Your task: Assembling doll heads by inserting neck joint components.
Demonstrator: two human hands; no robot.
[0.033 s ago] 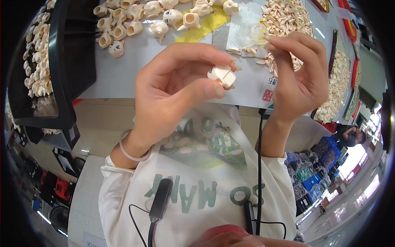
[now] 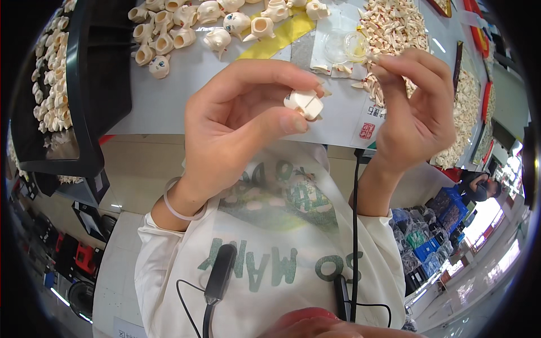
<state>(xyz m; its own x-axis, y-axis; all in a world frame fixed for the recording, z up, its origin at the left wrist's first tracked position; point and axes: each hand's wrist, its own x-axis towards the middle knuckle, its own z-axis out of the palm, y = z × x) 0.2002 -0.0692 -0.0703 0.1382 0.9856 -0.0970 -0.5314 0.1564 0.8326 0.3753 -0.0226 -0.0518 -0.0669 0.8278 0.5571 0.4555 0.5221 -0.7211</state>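
left hand (image 2: 236, 121) half hiding cream doll part (image 2: 305, 104), right hand (image 2: 414, 110) blurred

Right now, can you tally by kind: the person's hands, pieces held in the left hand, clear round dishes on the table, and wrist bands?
Hands: 2, left hand and right hand
Cream piece pinched in the left hand: 1
Clear round dishes: 2
Clear wrist band: 1
Total: 6
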